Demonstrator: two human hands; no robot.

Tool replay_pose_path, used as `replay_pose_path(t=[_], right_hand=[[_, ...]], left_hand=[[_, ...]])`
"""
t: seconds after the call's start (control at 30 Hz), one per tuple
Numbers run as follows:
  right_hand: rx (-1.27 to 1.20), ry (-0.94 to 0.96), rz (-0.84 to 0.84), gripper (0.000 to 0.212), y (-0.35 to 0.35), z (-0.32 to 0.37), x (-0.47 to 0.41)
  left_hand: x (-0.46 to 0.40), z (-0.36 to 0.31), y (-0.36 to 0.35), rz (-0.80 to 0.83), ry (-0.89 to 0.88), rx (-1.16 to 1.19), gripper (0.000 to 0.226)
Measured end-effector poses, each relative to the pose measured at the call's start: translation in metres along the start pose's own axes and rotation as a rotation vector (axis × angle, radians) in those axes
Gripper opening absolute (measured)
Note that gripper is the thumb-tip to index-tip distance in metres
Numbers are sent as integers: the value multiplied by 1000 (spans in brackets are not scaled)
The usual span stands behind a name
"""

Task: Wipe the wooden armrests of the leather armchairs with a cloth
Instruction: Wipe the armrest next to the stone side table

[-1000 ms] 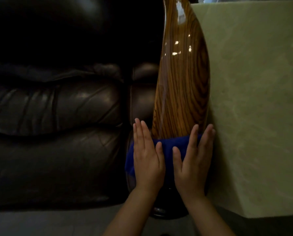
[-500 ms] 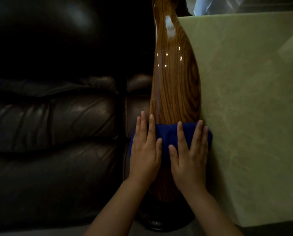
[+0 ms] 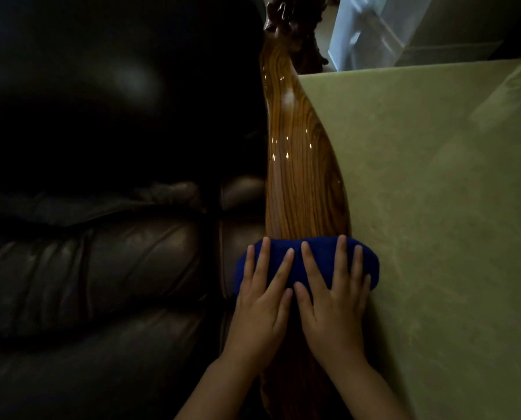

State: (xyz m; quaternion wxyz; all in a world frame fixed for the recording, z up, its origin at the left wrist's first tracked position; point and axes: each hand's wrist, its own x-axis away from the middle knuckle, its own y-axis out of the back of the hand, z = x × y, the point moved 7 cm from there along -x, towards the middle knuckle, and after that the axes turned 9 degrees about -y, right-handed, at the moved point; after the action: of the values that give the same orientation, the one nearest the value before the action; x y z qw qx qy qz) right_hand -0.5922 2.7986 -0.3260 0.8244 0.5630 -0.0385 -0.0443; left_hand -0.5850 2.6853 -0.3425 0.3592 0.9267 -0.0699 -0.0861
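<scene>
Head view: much of the black leather armchair point(image 3: 101, 253) sinks into shadow, its backrest nearly unreadable and only the seat cushion folds catching light. The near end of the glossy wooden armrest point(image 3: 301, 177) is hidden under the hands and forearms, and its far end meets a dark carved piece too dim to make out. No writing or labels show anywhere.

A folded blue cloth point(image 3: 307, 262) lies across the armrest, overhanging both edges. The left hand point(image 3: 262, 307) and right hand point(image 3: 335, 310) lie flat on it side by side, fingers spread and straight, pressing rather than gripping. Just right of the armrest, touching its edge, runs a pale green marbled slab point(image 3: 435, 222). Beyond it, at the top, a white panelled door point(image 3: 365, 31) appears blurred.
</scene>
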Motion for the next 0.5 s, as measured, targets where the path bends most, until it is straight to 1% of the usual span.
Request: replay_pose_path(t=[0.23,0.43,0.5], right_hand=[[38,-28,31,63,17,19,-72],[61,15,38,59,25,39,-144],[49,35,71,58,28,47,-179]], left_hand=[[-78,-2,23,87,-42,-44,58],[-147,8,41,92,4,10,55],[-180,12,47,82,38,22,54]])
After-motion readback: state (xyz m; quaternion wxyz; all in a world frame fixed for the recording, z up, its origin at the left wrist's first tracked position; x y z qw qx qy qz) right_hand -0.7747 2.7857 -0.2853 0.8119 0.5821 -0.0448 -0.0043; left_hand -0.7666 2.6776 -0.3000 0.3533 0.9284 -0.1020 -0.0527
